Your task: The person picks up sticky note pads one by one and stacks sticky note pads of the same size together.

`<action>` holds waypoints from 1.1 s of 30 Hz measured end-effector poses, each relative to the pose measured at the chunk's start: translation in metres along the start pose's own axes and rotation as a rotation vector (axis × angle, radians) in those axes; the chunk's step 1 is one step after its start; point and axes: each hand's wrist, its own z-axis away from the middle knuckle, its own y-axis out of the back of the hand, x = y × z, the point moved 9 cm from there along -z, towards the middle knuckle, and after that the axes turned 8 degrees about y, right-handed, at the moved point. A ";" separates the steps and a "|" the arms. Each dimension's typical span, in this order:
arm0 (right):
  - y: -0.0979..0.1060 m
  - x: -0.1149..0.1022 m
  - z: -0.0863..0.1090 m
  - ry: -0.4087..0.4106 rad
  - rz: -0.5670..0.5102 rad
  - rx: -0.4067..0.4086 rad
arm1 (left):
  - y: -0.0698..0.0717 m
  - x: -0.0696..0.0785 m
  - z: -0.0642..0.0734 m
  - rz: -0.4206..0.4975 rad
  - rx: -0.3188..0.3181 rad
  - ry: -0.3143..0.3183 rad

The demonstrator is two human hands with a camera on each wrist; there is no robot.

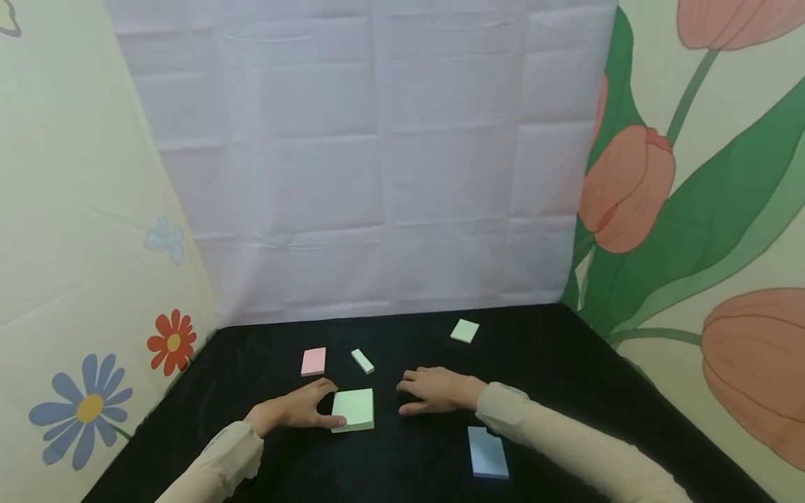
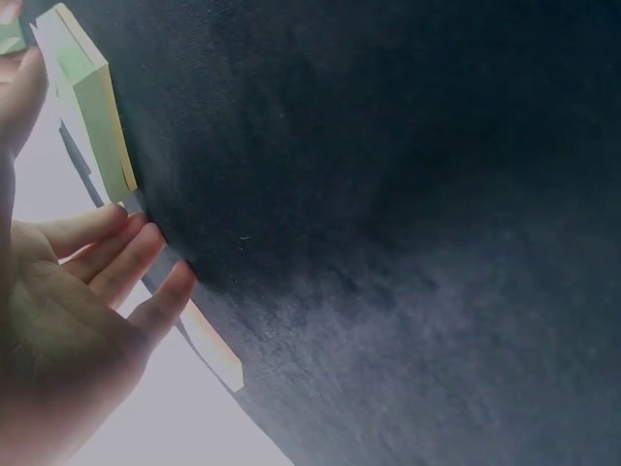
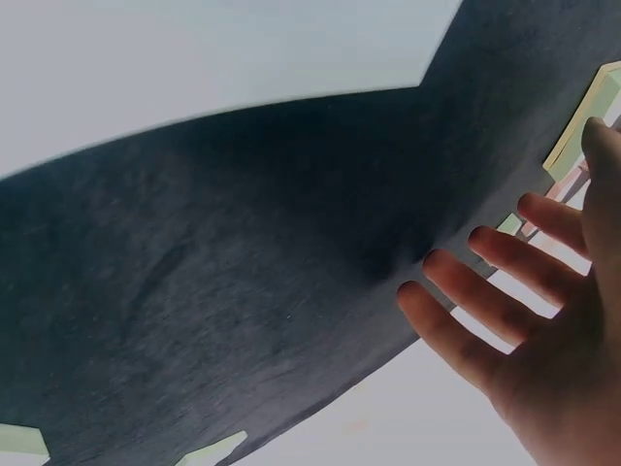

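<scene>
A square pale green sticky-note pad [image 1: 355,405] lies on the black table, also in the left wrist view as a thick green block [image 2: 102,126]. My left hand [image 1: 300,406] is at its left side, thumb over the near left corner and fingers by the far left corner. Those fingers look loosely bent, not wrapped round the pad. To the right of the pad, my right hand [image 1: 440,390] is low over the table, palm down and fingers spread. Nothing is in it, as the right wrist view of the hand [image 3: 543,320] shows.
Behind the left hand lie a pink sticky-note pad [image 1: 313,362] and a narrow pale strip pad [image 1: 362,361]. A small green pad [image 1: 465,331] lies at the back right. A blue pad [image 1: 487,453] is below the right forearm. A white cloth [image 1: 377,175] hangs behind the table.
</scene>
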 end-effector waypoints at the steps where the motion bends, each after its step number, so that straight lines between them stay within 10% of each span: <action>1: 0.001 0.000 0.001 0.000 -0.002 0.001 | 0.001 0.001 0.000 -0.004 0.003 -0.006; 33: 0.011 0.018 0.059 -0.021 0.001 0.067 | 0.009 0.014 -0.012 -0.140 0.143 0.011</action>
